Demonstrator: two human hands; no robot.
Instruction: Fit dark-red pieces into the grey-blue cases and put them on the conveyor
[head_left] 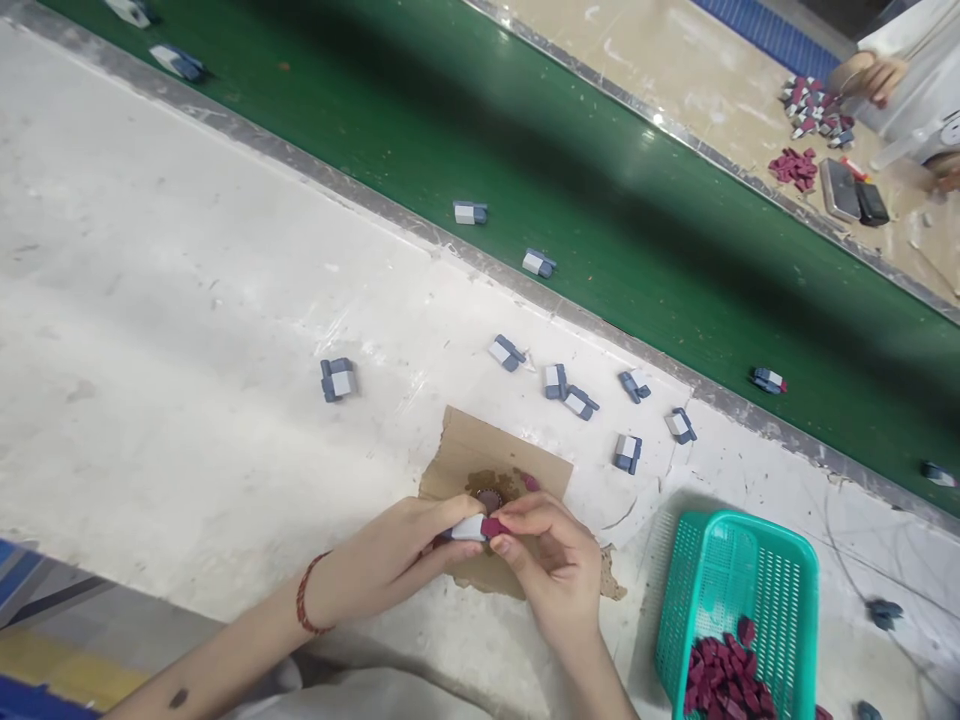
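Over a piece of brown cardboard [536, 455], my two hands meet in front of me. My left hand [386, 560] pinches a small light-grey and blue plastic part [468, 528] between thumb and fingers. The fingertips of my right hand [559, 555] are closed on a small maroon piece [492, 527], which touches the right end of the grey part. Just behind the fingers, a round dark cap-like thing [490, 497] sits on a wet-looking brown stain. Another maroon bit [529, 481] lies on the cardboard near my right fingers.
A green basket [806, 570] with many maroon pieces [724, 675] stands at my right. Several grey-blue parts [579, 402] lie on the white table [187, 350]. Beyond runs a green conveyor belt [360, 110] carrying more parts. Across it, a co-worker's hand [874, 78] is beside piled pieces.
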